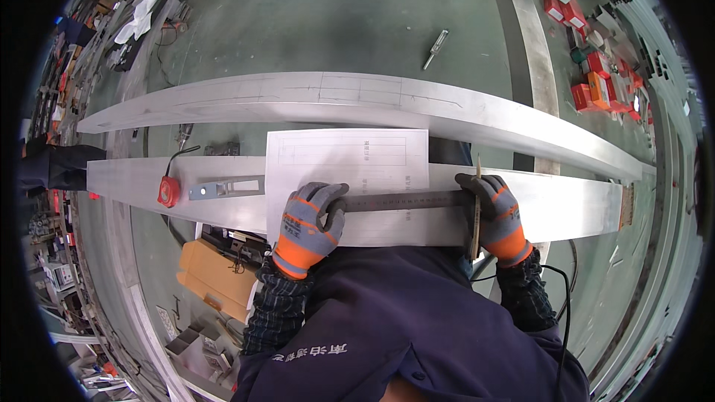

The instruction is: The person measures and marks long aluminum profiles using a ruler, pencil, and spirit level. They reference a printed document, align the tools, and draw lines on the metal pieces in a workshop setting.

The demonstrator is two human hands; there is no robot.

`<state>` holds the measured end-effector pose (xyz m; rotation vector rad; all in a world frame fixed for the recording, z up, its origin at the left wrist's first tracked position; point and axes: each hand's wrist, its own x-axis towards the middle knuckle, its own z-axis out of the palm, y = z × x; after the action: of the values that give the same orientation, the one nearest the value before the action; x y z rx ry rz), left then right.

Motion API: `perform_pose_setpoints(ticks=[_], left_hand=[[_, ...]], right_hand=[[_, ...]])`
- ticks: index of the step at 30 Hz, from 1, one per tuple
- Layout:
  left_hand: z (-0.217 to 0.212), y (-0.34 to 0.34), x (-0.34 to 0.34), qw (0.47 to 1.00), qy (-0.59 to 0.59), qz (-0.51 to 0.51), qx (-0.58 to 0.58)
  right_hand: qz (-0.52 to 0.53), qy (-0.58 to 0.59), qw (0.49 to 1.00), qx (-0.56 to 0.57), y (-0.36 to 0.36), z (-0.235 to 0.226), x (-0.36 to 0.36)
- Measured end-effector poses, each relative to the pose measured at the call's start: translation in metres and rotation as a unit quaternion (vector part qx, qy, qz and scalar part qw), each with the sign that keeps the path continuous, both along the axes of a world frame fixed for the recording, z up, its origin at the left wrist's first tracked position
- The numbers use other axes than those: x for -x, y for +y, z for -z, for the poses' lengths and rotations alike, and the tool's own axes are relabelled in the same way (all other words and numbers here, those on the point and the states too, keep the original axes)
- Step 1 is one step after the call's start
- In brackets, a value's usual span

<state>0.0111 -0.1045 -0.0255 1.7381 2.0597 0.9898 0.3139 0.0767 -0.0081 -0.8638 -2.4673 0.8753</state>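
Note:
A dark steel ruler [406, 201] lies across a printed white sheet of paper [346, 156], running left to right. My left hand [309, 223], in a grey and orange work glove, is closed on the ruler's left end. At the other end my right hand [500, 216], gloved alike, grips the ruler. A long, thin yellowish stick, perhaps a pencil [477, 231], also sits in its fingers, pointing away from me. The paper rests on a silvery metal beam [570, 205]. Left of the paper on that beam are a red tape measure [169, 191] and a flat metal plate with a slot [212, 190].
A second metal beam [357, 93] with marked lines runs parallel beyond the first. An open cardboard box [216, 272] lies below at left. A slim tool [436, 48] is on the green floor ahead. Red boxes [585, 97] stand at far right. At far left a person's dark-clothed legs [63, 167] show.

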Motion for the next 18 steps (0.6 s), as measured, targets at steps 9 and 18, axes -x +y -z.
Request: perform_pose_setpoints(ticks=[9, 18], left_hand=[[0.016, 0.008, -0.004, 0.996, 0.067, -0.012, -0.062], [0.021, 0.007, -0.006, 0.995, 0.069, -0.028, -0.061]], right_hand=[[0.002, -0.009, 0.999, -0.053, 0.005, 0.027, 0.020], [0.014, 0.006, 0.997, -0.080, 0.009, 0.037, 0.021]])
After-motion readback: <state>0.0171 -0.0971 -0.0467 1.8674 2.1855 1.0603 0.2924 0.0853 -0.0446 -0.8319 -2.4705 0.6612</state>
